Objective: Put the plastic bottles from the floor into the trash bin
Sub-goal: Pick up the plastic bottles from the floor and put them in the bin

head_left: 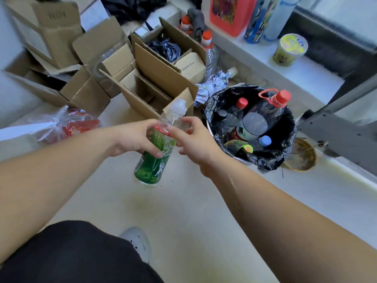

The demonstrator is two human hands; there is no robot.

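1. Bottle (pixel 156 155) with green label and clear cap sits mid-frame, held off the floor (pixel 183 211), tilted with cap toward upper right.
2. Left hand (pixel 135 137) is closed around the bottle's upper body, thumb across the label.
3. Right hand (pixel 195 139) is at the neck; fingers loosely curled, index and thumb touching just below the cap, not a full grip.
4. Trash bin (pixel 212 127), black liner, stands just right of the hands at centre right; several bottles already inside, including a large one with red cap (pixel 282 98).
5. Open cardboard boxes (pixel 159 78) are piled upper left to centre.
6. Red-and-clear plastic bag (pixel 67 125) lies on the floor at left.
7. Yellow tub (pixel 289 50) stands on the ledge at upper right.
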